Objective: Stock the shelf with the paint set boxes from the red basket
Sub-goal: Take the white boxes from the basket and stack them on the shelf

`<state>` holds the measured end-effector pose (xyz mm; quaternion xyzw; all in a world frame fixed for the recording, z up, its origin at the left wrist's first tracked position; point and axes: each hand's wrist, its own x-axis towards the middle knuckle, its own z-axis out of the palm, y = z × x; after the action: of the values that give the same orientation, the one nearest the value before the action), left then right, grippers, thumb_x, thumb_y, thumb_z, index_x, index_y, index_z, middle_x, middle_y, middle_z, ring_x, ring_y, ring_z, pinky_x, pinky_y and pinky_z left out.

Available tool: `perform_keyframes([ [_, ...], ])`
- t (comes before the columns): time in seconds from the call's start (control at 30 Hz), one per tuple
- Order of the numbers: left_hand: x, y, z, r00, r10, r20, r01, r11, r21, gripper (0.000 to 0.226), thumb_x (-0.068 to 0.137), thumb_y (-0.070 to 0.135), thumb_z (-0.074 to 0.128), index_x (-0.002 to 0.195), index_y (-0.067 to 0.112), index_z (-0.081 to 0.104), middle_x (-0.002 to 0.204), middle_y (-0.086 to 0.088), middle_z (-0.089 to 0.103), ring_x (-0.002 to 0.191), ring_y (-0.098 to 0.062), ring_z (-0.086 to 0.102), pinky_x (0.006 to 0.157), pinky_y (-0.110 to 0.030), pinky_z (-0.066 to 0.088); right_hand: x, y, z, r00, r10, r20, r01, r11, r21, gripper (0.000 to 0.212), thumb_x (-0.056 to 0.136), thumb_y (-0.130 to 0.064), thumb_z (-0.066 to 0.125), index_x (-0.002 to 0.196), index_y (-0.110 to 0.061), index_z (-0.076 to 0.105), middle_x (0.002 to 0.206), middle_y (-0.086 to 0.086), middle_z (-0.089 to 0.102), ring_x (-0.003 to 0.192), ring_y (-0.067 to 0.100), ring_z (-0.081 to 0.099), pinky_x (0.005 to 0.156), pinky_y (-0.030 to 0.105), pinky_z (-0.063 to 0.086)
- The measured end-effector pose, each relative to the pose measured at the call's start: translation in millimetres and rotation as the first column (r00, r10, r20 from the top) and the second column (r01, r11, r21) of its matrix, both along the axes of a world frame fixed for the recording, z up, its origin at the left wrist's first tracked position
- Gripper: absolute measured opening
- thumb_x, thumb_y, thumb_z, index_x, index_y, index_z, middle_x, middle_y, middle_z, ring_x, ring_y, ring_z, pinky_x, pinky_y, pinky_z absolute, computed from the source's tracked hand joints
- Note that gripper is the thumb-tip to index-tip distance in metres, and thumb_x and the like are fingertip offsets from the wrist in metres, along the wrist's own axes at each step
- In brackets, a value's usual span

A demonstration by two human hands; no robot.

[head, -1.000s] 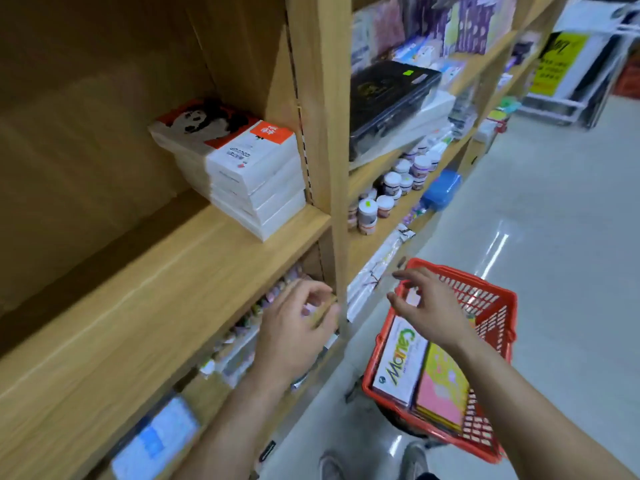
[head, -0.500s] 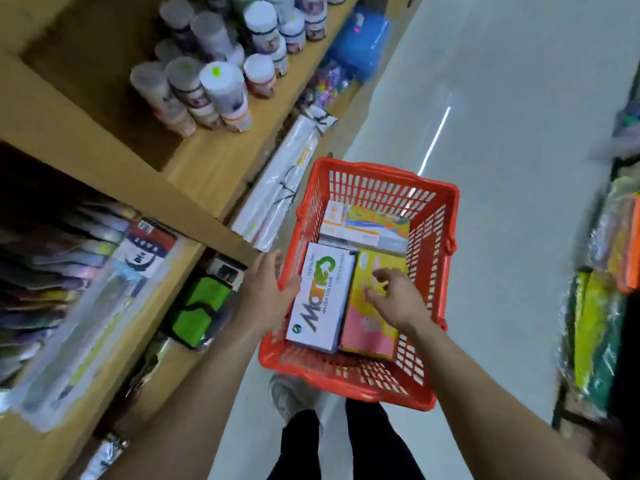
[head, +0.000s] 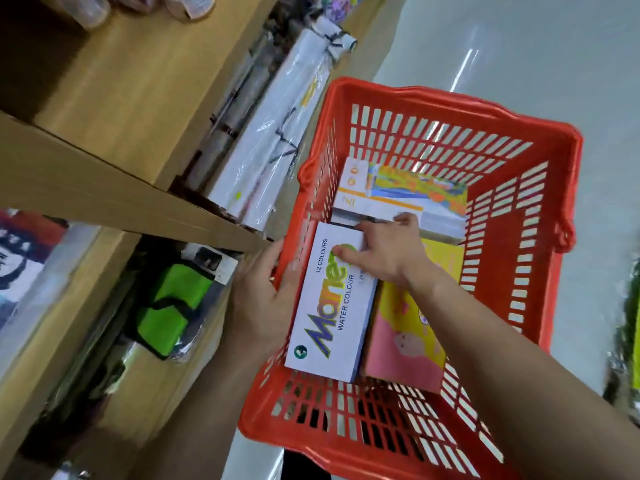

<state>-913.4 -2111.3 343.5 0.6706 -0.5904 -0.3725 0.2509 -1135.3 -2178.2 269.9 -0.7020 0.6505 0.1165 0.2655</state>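
Observation:
The red basket (head: 519,216) stands on the floor below me and holds three paint set boxes. A white water colour box (head: 329,317) lies at its left side. My left hand (head: 263,299) grips that box's left edge from under and beside it. My right hand (head: 377,254) clamps the box's far end, thumb on the lid and fingers over the end. A pink and yellow box (head: 405,337) lies to its right. A white, orange and blue box (head: 401,199) lies across the far end.
Wooden shelves (head: 114,188) run along the left. They carry wrapped paper rolls (head: 277,140), a green pouch (head: 173,306) and packaged goods (head: 24,271). Pale floor (head: 519,46) stretches beyond the basket. Coloured goods (head: 633,327) show at the right edge.
The view dropped from the shelf to the basket. Both hands came down into it: the left took the white box's edge, and the right shifted from the pink and yellow box onto the white box's far end.

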Motion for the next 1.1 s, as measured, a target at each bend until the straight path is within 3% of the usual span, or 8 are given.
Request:
perform_keyframes([
  [0.17, 1, 3, 1, 0.999, 0.038, -0.013, -0.038, 0.999, 0.021, 0.028, 0.097, 0.040, 0.053, 0.124, 0.043, 0.061, 0.101, 0.011, 0.074, 0.092, -0.012, 0.071, 0.078, -0.044, 0.058, 2, -5, 2, 0.999, 0.034, -0.018, -0.034, 0.999, 0.029, 0.102, 0.063, -0.102, 0.015, 0.094, -0.024, 0.072, 0.058, -0.008, 0.059, 0.086, 0.025, 0.062, 0.099, 0.046, 0.020],
  [0.3, 0, 5, 2, 0.999, 0.052, 0.012, -0.052, 0.998, 0.025, 0.029, 0.098, 0.041, 0.053, 0.126, 0.043, 0.061, 0.100, 0.014, 0.074, 0.091, -0.008, 0.070, 0.076, -0.039, 0.059, 1, 4, 9, 0.999, 0.001, 0.035, -0.001, 1.000, 0.007, 0.106, 0.062, -0.099, 0.022, 0.125, -0.029, 0.070, 0.080, -0.003, 0.078, 0.111, 0.020, 0.069, 0.112, 0.045, 0.017],
  [0.43, 1, 6, 0, 0.999, 0.045, 0.014, -0.045, 0.999, 0.025, 0.026, 0.100, 0.039, 0.053, 0.124, 0.043, 0.061, 0.101, 0.016, 0.073, 0.091, -0.006, 0.070, 0.075, -0.039, 0.059, -8, 11, 27, 0.989, -0.018, 0.145, 0.022, 0.999, -0.025, 0.096, 0.061, -0.094, 0.034, 0.127, -0.034, 0.069, 0.080, -0.008, 0.075, 0.112, 0.018, 0.070, 0.118, 0.047, 0.021],
  [0.6, 2, 7, 0, 0.999, 0.041, -0.013, -0.041, 0.999, 0.019, 0.026, 0.098, 0.040, 0.054, 0.114, 0.060, 0.059, 0.103, 0.026, 0.072, 0.093, -0.001, 0.070, 0.075, -0.026, 0.057, -19, 22, 49, 0.935, -0.063, 0.349, 0.100, 0.991, -0.088, 0.089, 0.060, -0.086, 0.053, 0.126, -0.028, 0.073, 0.098, -0.007, 0.081, 0.105, 0.023, 0.073, 0.089, 0.032, 0.048],
  [0.7, 2, 6, 2, 0.998, 0.047, -0.030, -0.046, 0.999, 0.024, 0.028, 0.097, 0.044, 0.053, 0.113, 0.067, 0.055, 0.105, 0.027, 0.072, 0.093, -0.001, 0.071, 0.074, -0.022, 0.057, -23, 22, 53, 0.921, -0.065, 0.383, 0.074, 0.997, -0.009, 0.089, 0.062, -0.082, 0.060, 0.133, -0.029, 0.069, 0.123, -0.008, 0.077, 0.114, 0.020, 0.071, 0.091, 0.033, 0.053],
  [0.83, 3, 6, -1, 0.996, 0.070, -0.060, -0.067, 0.997, 0.045, 0.025, 0.096, 0.046, 0.053, 0.117, 0.057, 0.061, 0.106, 0.023, 0.074, 0.094, -0.001, 0.072, 0.076, -0.027, 0.058, -26, 25, 62, 0.884, -0.146, 0.443, 0.151, 0.988, 0.024, 0.081, 0.061, -0.075, 0.068, 0.127, -0.029, 0.075, 0.122, -0.011, 0.078, 0.109, 0.013, 0.072, 0.089, 0.031, 0.056],
  [0.97, 3, 6, 0, 0.992, 0.083, -0.095, -0.077, 0.995, 0.069, 0.021, 0.096, 0.049, 0.053, 0.113, 0.052, 0.064, 0.104, 0.026, 0.074, 0.093, 0.001, 0.072, 0.072, -0.016, 0.055, -24, 50, 63, 0.636, -0.404, 0.657, 0.371, 0.907, 0.198, 0.079, 0.057, -0.056, 0.087, 0.129, -0.028, 0.071, 0.119, -0.006, 0.066, 0.109, 0.007, 0.066, 0.096, 0.023, 0.053],
  [1.1, 2, 6, 7, 0.986, 0.123, -0.111, -0.113, 0.989, 0.094, 0.019, 0.096, 0.050, 0.049, 0.103, 0.060, 0.063, 0.099, 0.030, 0.073, 0.090, 0.004, 0.071, 0.068, -0.006, 0.048, -2, 89, 55, 0.283, -0.620, 0.732, 0.662, 0.678, 0.318, 0.095, 0.050, -0.046, 0.093, 0.136, -0.037, 0.054, 0.122, -0.011, 0.066, 0.105, 0.002, 0.069, 0.093, 0.018, 0.054],
])
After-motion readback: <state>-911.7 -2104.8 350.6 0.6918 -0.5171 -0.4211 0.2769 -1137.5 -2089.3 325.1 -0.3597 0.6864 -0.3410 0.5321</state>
